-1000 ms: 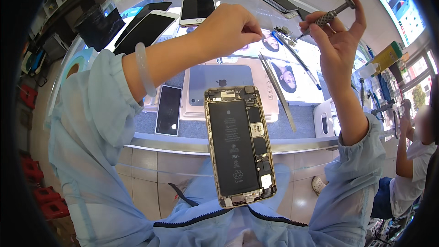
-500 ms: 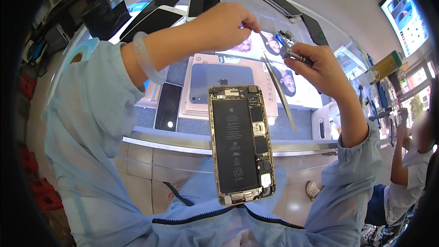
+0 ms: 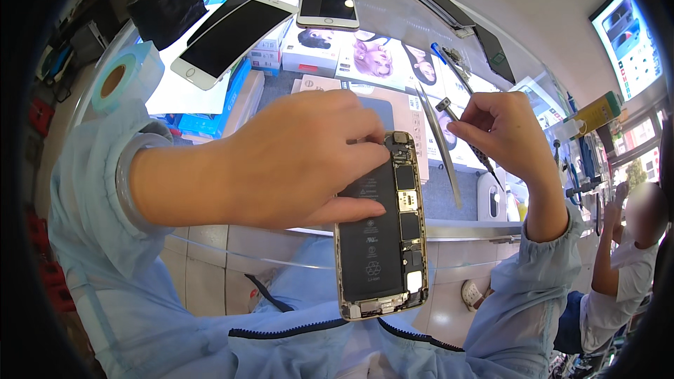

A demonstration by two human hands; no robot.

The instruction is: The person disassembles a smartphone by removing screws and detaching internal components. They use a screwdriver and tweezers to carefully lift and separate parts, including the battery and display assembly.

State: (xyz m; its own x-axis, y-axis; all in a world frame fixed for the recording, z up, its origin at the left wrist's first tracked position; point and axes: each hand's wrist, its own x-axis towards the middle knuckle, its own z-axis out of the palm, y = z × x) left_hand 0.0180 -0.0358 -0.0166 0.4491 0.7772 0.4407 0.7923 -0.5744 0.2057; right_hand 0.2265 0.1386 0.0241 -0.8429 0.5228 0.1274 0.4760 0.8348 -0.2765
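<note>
An opened phone lies tilted at the counter's near edge, its black battery and circuit parts bare. Over its upper part reaches my left hand, with thumb and forefinger apart and the other fingers curled. The thumb tip is over the battery; I see nothing in that hand. To the right, my right hand grips a slim screwdriver, its dark thin tip pointing down and toward me. Silver tweezers rest between the phone and that hand. A blue-tipped thin tool is just beyond my right fingers.
Two white-framed phones lie farther back. A tape roll sits at the left, with a black bag behind it. Flat boxes are under the glass counter. At the far right, another person stands.
My left hand has come back from the far side of the counter to the opened phone. My right hand has turned the screwdriver and shifted slightly nearer.
</note>
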